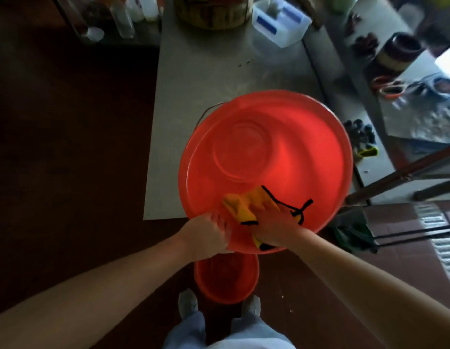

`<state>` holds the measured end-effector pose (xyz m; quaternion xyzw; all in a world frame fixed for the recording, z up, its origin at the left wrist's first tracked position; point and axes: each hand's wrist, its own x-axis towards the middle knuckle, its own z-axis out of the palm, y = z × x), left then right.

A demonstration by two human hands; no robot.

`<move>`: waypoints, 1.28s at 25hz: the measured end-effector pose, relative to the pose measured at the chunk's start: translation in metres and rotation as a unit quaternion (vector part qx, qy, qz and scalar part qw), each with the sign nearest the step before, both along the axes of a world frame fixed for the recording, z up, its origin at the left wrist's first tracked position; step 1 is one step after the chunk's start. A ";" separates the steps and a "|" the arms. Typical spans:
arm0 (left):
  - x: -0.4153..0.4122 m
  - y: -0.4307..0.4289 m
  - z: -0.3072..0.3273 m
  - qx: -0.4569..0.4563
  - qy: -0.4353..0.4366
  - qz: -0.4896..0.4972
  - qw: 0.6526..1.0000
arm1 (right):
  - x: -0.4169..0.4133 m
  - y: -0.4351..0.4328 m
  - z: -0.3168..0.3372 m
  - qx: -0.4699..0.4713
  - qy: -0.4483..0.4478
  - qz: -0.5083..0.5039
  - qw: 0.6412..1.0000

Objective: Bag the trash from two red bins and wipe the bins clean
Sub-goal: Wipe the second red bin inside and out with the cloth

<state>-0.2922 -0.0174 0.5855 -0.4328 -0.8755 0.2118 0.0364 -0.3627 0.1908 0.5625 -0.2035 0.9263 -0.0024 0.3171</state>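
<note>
The grey flat-topped table [206, 71] runs from the middle of the scene to the far side. At its near edge is the large round red plastic bin [307, 159], tipped so that its mouth faces up toward the person; whether its base rests on the table is hidden. It looks empty of trash, and being thin-walled plastic it is probably light, though broad and awkward. The wall will likely flex under a hard push, and the smooth inside could be slippery if damp. The rolled rim is the stiffest and safest place to hold; the thin wire handle [206, 112] at the far left would let the bin swing. The second, smaller red plastic bin [226, 280] stands on the dark floor nearer, between the person's feet, and should be lighter and easy to lift by its rim. The left hand [206, 233] grips the large bin's near rim, fingers curled over the edge to steady it. The right hand [274, 227] is inside the near wall, its fingers laid fairly flat and pressing the soft yellow cloth with black edging [241, 205] against the plastic. The limp cloth will bunch, so broad flat pressure suits it better than a pinch.
</note>
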 end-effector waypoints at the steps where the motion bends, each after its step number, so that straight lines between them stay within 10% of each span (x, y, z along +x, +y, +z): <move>1: 0.000 -0.003 0.000 -0.011 -0.009 -0.001 1.000 | 0.011 0.007 0.009 -0.001 -0.011 0.004 1.000; 14: -0.055 -0.051 0.043 -0.128 -0.039 0.057 0.989 | 0.016 0.051 0.045 0.096 0.122 0.244 0.957; 21: -0.010 0.011 -0.003 0.044 -0.092 0.180 0.978 | 0.017 0.033 0.037 0.060 0.117 0.198 0.971; 32: -0.047 0.002 0.028 -0.016 -0.041 0.110 0.993 | -0.010 0.065 0.053 0.080 0.124 0.232 0.961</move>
